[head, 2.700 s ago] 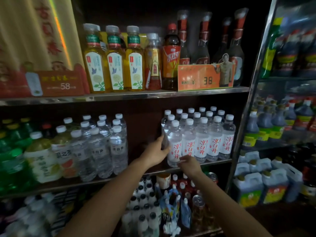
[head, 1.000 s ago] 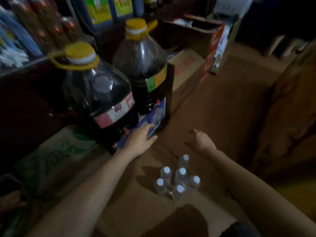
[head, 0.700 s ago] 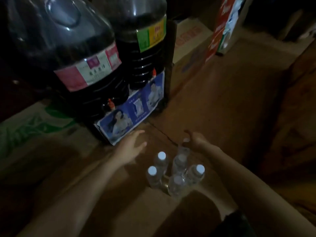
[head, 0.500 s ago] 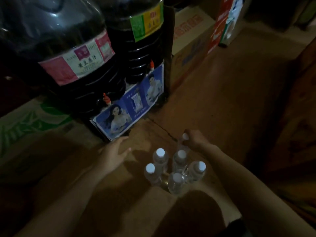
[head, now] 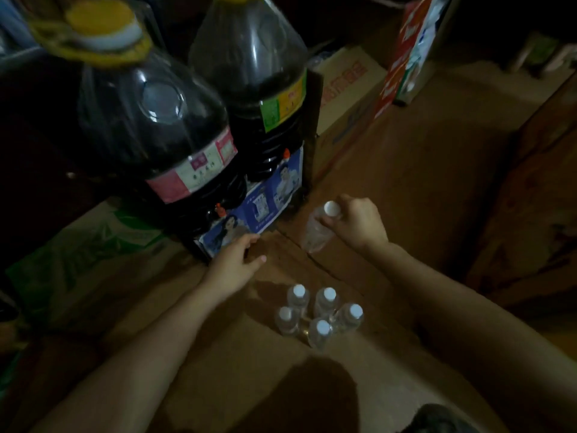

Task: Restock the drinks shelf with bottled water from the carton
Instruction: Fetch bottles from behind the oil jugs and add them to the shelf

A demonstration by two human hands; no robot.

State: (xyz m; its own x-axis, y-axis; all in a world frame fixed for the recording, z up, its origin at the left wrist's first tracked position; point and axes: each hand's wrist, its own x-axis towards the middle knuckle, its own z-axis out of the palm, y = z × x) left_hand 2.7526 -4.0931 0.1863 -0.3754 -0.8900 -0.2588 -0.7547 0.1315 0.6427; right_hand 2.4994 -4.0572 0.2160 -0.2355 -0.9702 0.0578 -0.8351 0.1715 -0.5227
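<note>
The right hand (head: 359, 225) grips a small clear plastic water bottle with a white cap (head: 317, 228) by its neck, the fingers curled round just under the cap. The bottle hangs tilted, cap uppermost, its base lifted off the brown cardboard carton (head: 249, 379) below and apart from the other bottles.

The left hand (head: 232, 265) holds nothing. Its fingers are relaxed and slightly spread, reaching forward above the carton's far edge, with the fingertips near the blue printed label (head: 253, 210) on the dark box beyond. Contact with that label cannot be confirmed.

Five more clear water bottles with white caps (head: 318, 315) stand upright in a tight cluster inside the carton, between the two forearms and nearer the viewer than both hands. They stand touching one another.

Behind the carton, two large dark plastic jugs stand side by side. The nearer jug with the yellow cap and pink-and-white label (head: 146, 120) is at left; the jug with the green-and-yellow label (head: 259, 73) is just beside it at right.

To the right of the jugs lies a closed tan cardboard box with red print (head: 343, 89). A red-and-white printed carton (head: 409, 54) stands tilted further back. A flattened cardboard sheet with green print (head: 93, 245) lies at left on the floor. The lighting is dim, so label text is unreadable.
</note>
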